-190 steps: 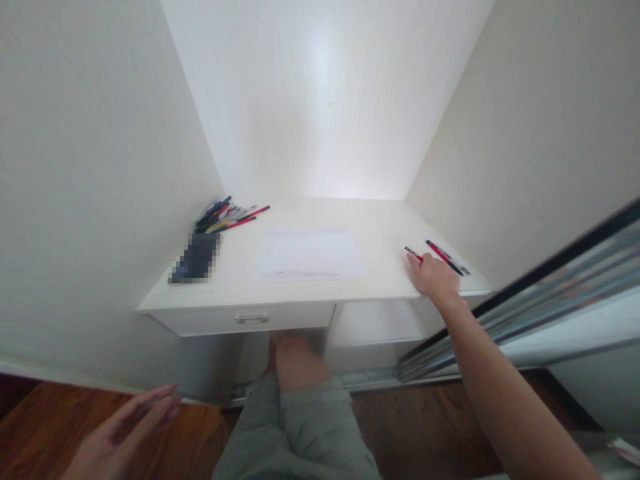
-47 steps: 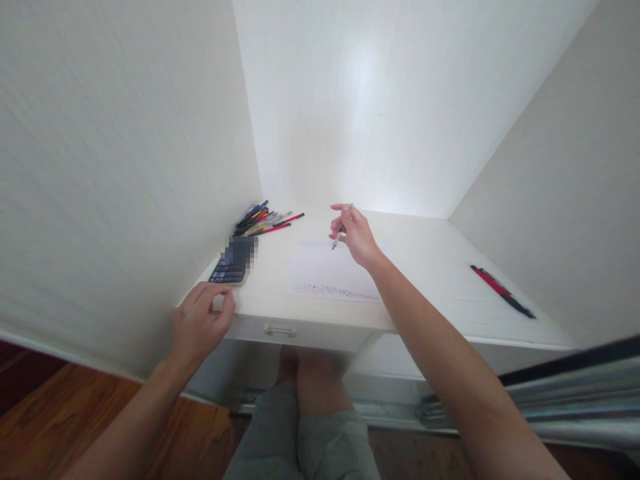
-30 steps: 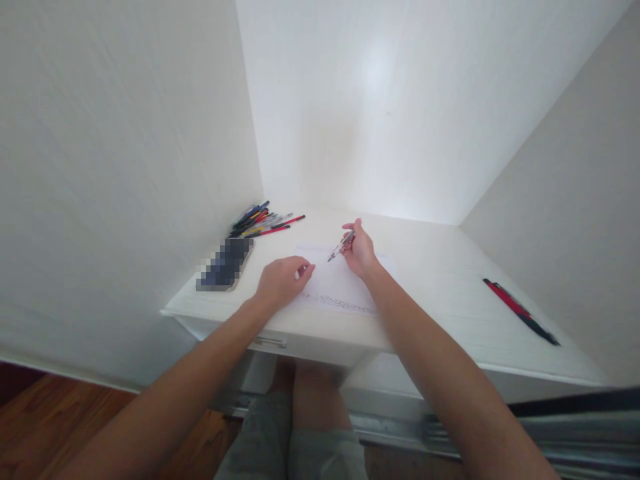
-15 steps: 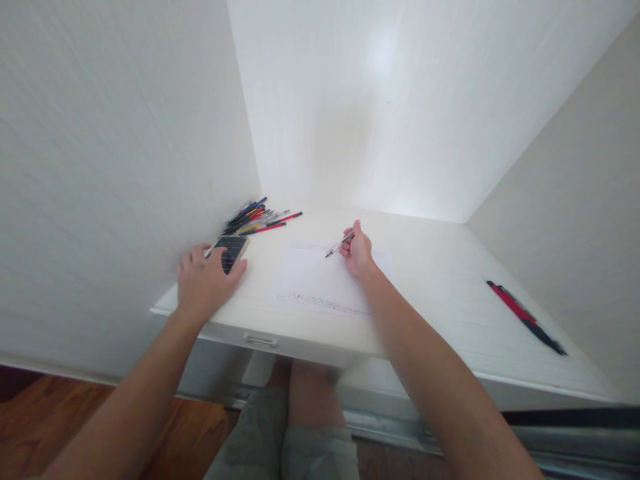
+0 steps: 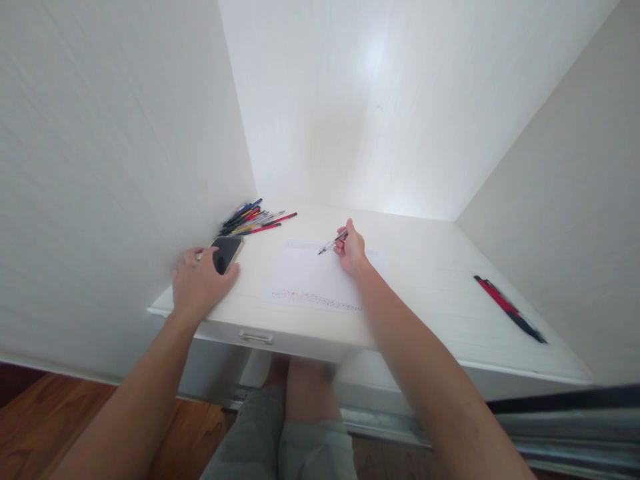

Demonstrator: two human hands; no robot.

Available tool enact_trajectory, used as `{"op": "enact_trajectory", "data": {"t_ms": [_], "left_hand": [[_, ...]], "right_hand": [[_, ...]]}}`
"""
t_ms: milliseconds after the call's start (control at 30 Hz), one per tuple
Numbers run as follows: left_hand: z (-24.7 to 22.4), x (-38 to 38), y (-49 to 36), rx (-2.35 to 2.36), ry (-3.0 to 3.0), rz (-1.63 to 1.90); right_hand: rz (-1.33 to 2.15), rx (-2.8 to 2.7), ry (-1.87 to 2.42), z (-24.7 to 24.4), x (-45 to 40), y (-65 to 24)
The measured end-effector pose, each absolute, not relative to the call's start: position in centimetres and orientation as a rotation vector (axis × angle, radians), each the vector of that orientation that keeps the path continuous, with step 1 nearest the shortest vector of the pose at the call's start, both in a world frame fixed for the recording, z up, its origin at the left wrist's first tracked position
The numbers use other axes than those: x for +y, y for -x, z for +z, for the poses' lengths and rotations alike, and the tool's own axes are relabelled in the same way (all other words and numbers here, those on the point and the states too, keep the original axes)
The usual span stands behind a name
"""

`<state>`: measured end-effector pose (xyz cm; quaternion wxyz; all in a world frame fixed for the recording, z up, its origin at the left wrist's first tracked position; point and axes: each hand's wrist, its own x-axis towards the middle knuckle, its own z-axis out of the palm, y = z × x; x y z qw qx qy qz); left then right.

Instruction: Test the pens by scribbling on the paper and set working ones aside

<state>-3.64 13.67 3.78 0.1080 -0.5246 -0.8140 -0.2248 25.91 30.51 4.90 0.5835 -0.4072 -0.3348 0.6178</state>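
My right hand (image 5: 351,250) is closed round a slim pen (image 5: 330,245) with a clear barrel. The pen slants down to the left, its tip at or just over a white sheet of paper (image 5: 315,270); contact cannot be made out. Small dark and reddish marks run along the sheet's near edge, and faint lines along its far edge. At the left, my left hand (image 5: 200,280) spans a dark-screened phone (image 5: 228,252) on the desk, thumb along its right edge and other fingers at its left side.
Behind the phone, a heap of several pens (image 5: 250,219) lies against the left wall. Red-and-black pens (image 5: 507,307) lie near the right wall. The white desk (image 5: 425,287) has a drawer handle (image 5: 256,337) at its front, above my legs. White panels enclose the back and sides.
The view has shifted slightly. Light lines on the phone's screen no longer show; it now looks plain dark. Both hands keep nearly the same places and grips.
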Motion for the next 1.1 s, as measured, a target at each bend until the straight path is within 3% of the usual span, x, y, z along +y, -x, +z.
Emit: {"op": "enact_trajectory", "data": {"t_ms": [400, 667, 1100], "left_hand": [[4.0, 14.6, 1.5, -2.016, 1.742, -0.837], [4.9, 22.1, -6.4, -1.663, 2.272, -0.916], [2.7, 24.0, -6.6, -1.706, 2.215, -1.146]], "right_hand": [[1.536, -0.828, 0.868, 5.7, 30.1, -26.2], [1.512, -1.005, 0.899, 5.6, 29.6, -26.3], [1.588, -1.044, 0.913, 5.6, 30.0, -26.5]]}}
